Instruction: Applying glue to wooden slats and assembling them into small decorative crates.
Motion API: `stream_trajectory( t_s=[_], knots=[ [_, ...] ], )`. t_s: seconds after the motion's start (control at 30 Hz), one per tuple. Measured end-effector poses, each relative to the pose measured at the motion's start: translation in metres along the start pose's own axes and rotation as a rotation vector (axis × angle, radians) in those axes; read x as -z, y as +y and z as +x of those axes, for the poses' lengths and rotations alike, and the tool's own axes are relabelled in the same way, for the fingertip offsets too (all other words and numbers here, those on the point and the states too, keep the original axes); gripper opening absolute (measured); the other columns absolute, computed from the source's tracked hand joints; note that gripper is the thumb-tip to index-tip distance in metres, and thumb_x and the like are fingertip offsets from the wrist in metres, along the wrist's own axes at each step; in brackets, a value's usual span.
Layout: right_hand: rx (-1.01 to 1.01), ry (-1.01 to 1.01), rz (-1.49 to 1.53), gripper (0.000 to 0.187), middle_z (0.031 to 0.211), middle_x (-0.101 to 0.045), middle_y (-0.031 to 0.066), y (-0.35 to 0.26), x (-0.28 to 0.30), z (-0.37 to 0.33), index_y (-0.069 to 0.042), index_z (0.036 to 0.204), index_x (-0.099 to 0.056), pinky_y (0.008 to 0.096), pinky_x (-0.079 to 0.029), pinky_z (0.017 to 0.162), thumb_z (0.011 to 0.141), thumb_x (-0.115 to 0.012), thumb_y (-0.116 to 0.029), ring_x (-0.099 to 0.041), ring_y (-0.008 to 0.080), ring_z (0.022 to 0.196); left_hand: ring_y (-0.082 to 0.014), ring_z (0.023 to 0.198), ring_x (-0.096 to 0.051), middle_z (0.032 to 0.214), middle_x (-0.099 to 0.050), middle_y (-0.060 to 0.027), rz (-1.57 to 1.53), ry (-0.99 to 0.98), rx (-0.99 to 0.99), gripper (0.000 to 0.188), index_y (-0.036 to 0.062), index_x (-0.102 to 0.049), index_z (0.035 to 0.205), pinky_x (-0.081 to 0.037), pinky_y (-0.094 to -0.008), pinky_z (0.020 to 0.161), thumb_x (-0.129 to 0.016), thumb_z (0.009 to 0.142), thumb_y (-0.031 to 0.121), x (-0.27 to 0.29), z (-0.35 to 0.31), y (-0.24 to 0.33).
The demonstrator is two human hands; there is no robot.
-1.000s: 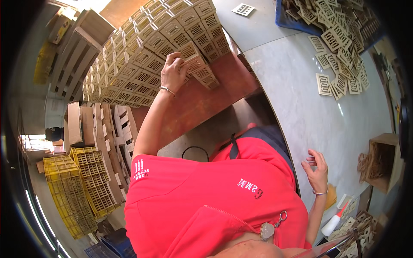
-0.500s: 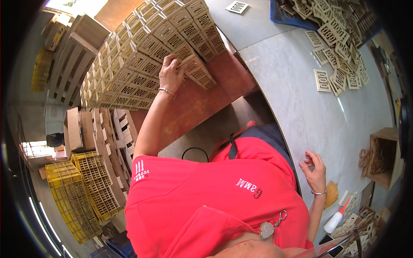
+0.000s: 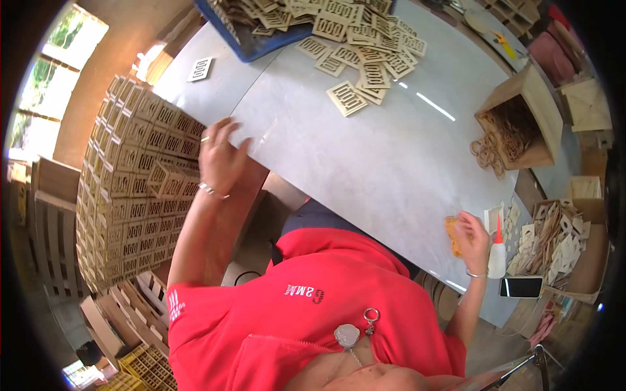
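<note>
One left hand (image 3: pixel 223 153) is hovering by the left corner of the pale grey worktop (image 3: pixel 391 156); its fingers are spreading apart, the thumb is standing away from them, and they are gripping nothing. The view isn't showing whether they are touching the surface. Just to the left of this hand, a tall stack of slotted wooden blocks (image 3: pixel 130 195) is rising, and one block (image 3: pixel 171 179) is jutting from its side near the wrist.

The right hand (image 3: pixel 473 241) is hanging over the right part of the worktop, its fingers bending loosely and standing slightly apart. It is partly covering an orange cloth (image 3: pixel 452 238); whether it is touching it is unclear. Just right of that hand, a white bottle (image 3: pixel 497 259) with a red nozzle is standing, and a phone (image 3: pixel 520 287) is lying near it.

Toward the far side, slotted wooden pieces (image 3: pixel 372 52) are lying heaped beside a blue crate (image 3: pixel 238 49), while an open wooden box (image 3: pixel 551 114) is holding tangled brown bands (image 3: pixel 515 133).
</note>
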State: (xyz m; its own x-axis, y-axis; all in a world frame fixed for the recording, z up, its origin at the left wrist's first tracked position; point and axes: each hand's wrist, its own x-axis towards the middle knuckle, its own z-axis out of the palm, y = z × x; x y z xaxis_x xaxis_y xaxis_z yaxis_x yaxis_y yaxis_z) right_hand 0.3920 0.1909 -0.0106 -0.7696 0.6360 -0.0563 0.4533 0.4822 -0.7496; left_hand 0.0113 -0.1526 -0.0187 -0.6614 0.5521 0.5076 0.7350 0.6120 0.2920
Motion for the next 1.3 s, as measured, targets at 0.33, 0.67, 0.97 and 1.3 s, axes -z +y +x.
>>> stream_trajectory(
  t_s=[0.33,0.67,0.97,1.3],
  knots=[
    [-0.283,0.485,-0.579,0.04,0.114,-0.055,0.0174,0.128,0.099,-0.106,-0.001,0.117,-0.053,0.038,-0.039,0.091,0.083,-0.063,-0.019,-0.051,0.0313,0.105,-0.0293,0.118,-0.044,0.129,-0.046,-0.0091,-0.185,-0.612,-0.498,0.064,0.0086,-0.044,0.126,-0.037,-0.0419,0.097,-0.072,0.07,0.022,-0.172,0.132,0.059],
    [-0.424,0.433,-0.254,0.056,0.116,-0.052,0.0172,0.185,0.099,-0.124,0.002,0.123,-0.045,0.0348,-0.042,0.089,0.079,-0.07,-0.021,-0.05,0.0279,0.105,-0.0346,0.103,-0.048,0.104,-0.051,-0.0165,-0.058,-0.688,-0.228,0.081,0.0029,-0.044,0.113,-0.04,-0.0411,0.088,-0.082,0.051,0.038,-0.143,0.092,0.062],
    [-0.512,0.93,0.553,0.056,0.121,-0.048,0.0163,0.175,0.087,-0.124,0.003,0.125,-0.04,0.0379,-0.046,0.088,0.081,-0.068,-0.018,-0.053,0.0281,0.105,-0.0325,0.099,-0.055,0.094,-0.057,-0.0147,-0.286,-0.803,0.306,0.056,0.002,-0.058,0.095,-0.045,-0.0357,0.086,-0.081,0.056,0.035,-0.128,0.076,0.045],
    [-0.227,1.023,0.404,0.056,0.122,-0.048,0.0183,0.083,0.116,-0.108,0.006,0.128,-0.038,0.0371,-0.044,0.093,0.085,-0.063,-0.018,-0.052,0.0301,0.11,-0.026,0.085,-0.053,0.08,-0.056,-0.0099,0.266,-0.519,-0.608,0.009,0.0041,-0.061,0.071,-0.042,-0.0379,0.077,-0.056,0.074,0.011,-0.057,0.073,0.113]
  ],
)
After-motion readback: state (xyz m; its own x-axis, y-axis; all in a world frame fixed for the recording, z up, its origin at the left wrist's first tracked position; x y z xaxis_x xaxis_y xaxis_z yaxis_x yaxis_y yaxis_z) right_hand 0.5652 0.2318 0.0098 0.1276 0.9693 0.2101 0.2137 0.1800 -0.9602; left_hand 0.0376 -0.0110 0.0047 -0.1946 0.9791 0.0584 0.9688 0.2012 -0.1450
